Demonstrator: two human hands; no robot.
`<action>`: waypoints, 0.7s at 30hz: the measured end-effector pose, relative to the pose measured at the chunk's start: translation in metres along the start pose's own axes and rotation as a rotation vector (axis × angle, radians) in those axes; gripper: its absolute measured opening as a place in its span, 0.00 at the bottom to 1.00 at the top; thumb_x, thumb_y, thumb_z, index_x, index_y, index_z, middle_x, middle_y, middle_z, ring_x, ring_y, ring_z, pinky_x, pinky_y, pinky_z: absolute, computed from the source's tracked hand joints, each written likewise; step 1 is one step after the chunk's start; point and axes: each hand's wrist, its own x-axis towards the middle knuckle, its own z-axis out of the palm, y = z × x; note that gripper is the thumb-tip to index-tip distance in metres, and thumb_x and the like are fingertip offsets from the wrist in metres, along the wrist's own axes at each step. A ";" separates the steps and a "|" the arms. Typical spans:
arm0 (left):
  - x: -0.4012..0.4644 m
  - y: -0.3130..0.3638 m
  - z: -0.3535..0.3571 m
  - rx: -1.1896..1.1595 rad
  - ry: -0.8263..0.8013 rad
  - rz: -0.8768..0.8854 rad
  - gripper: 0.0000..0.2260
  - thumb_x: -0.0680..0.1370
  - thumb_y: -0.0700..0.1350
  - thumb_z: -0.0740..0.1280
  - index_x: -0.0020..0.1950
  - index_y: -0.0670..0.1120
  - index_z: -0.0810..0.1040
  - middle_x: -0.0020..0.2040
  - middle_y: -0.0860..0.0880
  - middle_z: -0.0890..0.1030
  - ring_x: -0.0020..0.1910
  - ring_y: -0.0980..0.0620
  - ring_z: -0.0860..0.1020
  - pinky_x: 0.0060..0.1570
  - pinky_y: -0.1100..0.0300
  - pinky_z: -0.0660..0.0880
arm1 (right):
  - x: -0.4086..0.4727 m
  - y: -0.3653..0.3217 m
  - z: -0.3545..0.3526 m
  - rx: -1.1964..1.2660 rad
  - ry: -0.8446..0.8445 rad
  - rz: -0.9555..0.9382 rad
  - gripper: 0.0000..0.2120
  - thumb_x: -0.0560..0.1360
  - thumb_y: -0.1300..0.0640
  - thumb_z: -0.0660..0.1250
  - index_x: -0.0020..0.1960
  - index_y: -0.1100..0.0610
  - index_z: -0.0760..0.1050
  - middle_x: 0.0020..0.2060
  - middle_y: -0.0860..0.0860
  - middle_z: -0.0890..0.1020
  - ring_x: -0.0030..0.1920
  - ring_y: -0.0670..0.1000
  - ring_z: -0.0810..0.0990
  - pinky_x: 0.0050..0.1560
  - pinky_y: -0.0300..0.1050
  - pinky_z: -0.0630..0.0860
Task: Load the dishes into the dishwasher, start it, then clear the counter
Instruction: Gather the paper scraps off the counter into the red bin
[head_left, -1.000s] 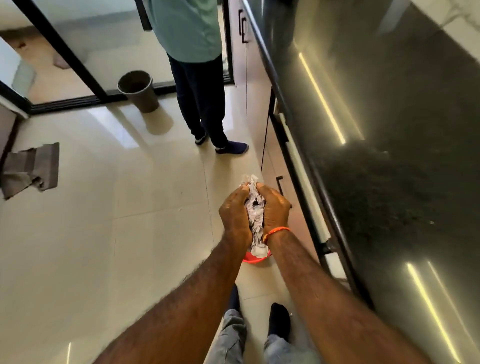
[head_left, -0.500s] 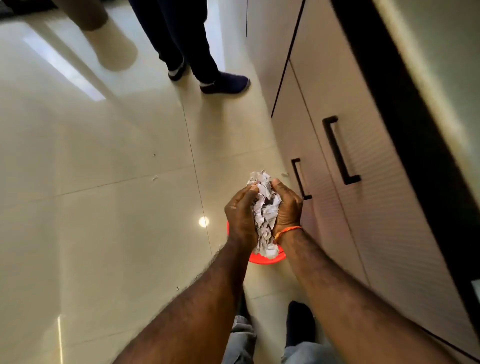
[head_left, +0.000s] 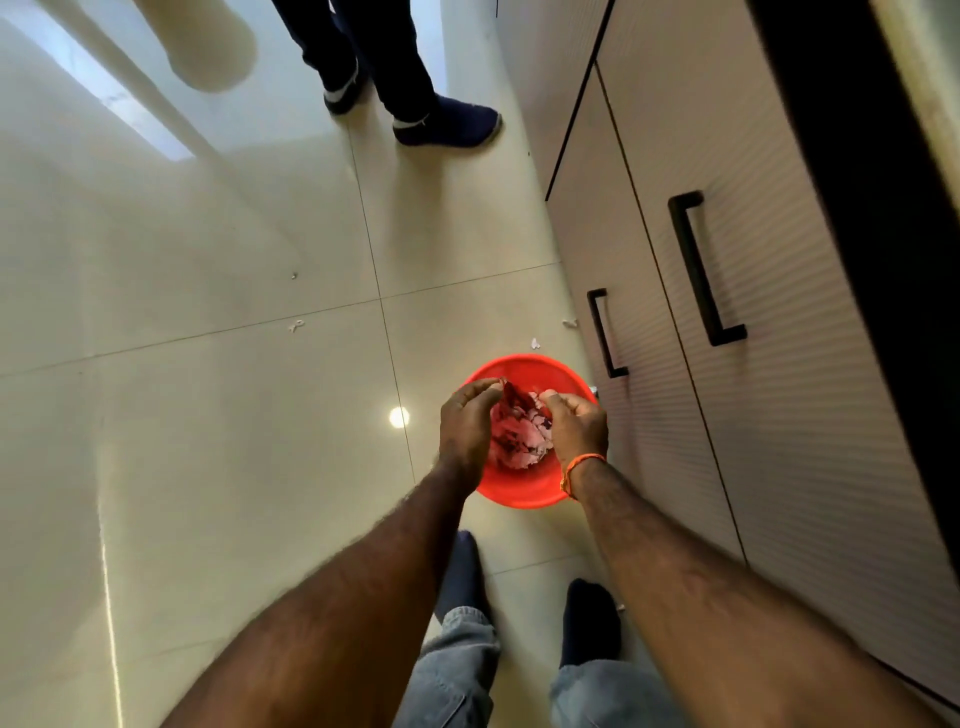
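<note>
A wad of crumpled white paper (head_left: 519, 436) sits between my two hands, down inside the mouth of a red round bin (head_left: 519, 364) on the floor. My left hand (head_left: 465, 421) cups the wad's left side with curled fingers. On its right side is my right hand (head_left: 579, 423), which wears an orange thread at the wrist. The paper looks reddish from the bin's walls. The bottom of the bin is hidden by the paper and my hands.
Beige cabinet doors with black handles (head_left: 696, 270) run along the right, close to the bin. Another person's feet in dark shoes (head_left: 447, 124) stand ahead on the glossy tiles. Small paper scraps (head_left: 535, 343) lie on the floor near the bin. My own feet (head_left: 462, 571) are just behind it.
My hands have gone down with the paper wad from above the red bin into its mouth. My view has tilted from the dark counter down to the floor.
</note>
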 end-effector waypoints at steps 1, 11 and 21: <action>-0.007 0.008 -0.001 0.043 -0.030 0.006 0.06 0.78 0.41 0.70 0.46 0.49 0.86 0.46 0.48 0.86 0.50 0.48 0.83 0.61 0.47 0.78 | -0.009 -0.005 -0.005 -0.055 0.023 -0.006 0.10 0.74 0.48 0.71 0.44 0.53 0.85 0.38 0.48 0.85 0.43 0.51 0.82 0.46 0.43 0.77; -0.137 0.135 -0.025 0.876 -0.227 0.150 0.27 0.73 0.70 0.65 0.60 0.51 0.82 0.58 0.50 0.84 0.56 0.50 0.81 0.59 0.49 0.79 | -0.152 -0.126 -0.079 -0.432 -0.160 -0.105 0.12 0.77 0.52 0.64 0.51 0.57 0.84 0.50 0.56 0.85 0.51 0.58 0.82 0.46 0.44 0.74; -0.329 0.235 -0.041 1.149 -0.125 0.272 0.30 0.82 0.67 0.55 0.70 0.46 0.76 0.66 0.45 0.81 0.64 0.45 0.77 0.63 0.49 0.75 | -0.310 -0.231 -0.184 -1.022 -0.454 -0.485 0.23 0.75 0.49 0.65 0.68 0.55 0.73 0.65 0.56 0.78 0.63 0.59 0.76 0.62 0.51 0.74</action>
